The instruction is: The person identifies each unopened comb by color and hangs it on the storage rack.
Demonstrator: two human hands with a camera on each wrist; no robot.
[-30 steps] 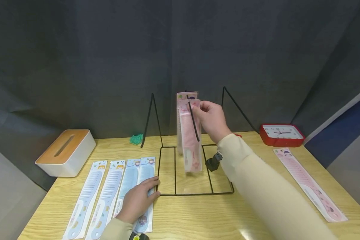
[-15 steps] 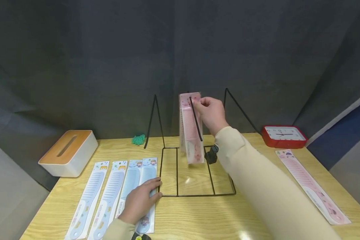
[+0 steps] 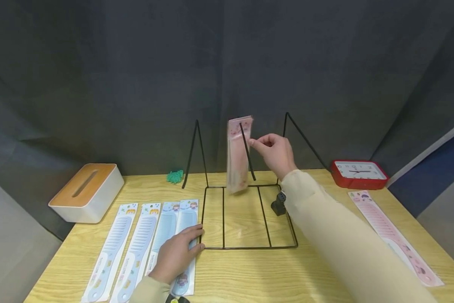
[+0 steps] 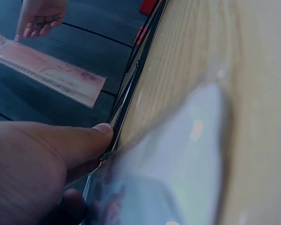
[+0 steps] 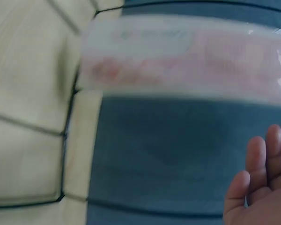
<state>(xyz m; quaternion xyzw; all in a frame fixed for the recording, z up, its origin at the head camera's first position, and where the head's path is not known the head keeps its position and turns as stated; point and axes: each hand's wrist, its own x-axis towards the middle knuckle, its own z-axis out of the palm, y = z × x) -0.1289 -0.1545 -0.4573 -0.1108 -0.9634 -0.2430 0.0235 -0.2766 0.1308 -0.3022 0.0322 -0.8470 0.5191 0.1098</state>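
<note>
Packaged pink combs (image 3: 237, 155) hang from the middle hook of a black wire display rack (image 3: 245, 248), swung slightly askew. Just right of their upper edge is my right hand (image 3: 276, 153), thumb and forefinger tips close beside the wrapper. Its other fingers (image 5: 256, 161) hang loosely below the pack in the right wrist view. My left hand (image 3: 177, 254) lies over the packaged blue combs (image 3: 187, 219), fingertips resting on the left side of the rack's base. In the left wrist view one fingertip (image 4: 103, 129) touches the black wire.
Packaged light-blue combs (image 3: 109, 252) lie in a row at left. A tissue box (image 3: 86, 191) stands behind them, with a green tuft (image 3: 175, 176) near the rack. At right are a red clock (image 3: 359, 174) and a packaged pink comb (image 3: 395, 237). A dark curtain (image 3: 136, 84) hangs behind.
The front pink comb has slid back along the hook against the others and swung. My right hand has let go of it and drawn slightly right and down. The left hand stays put.
</note>
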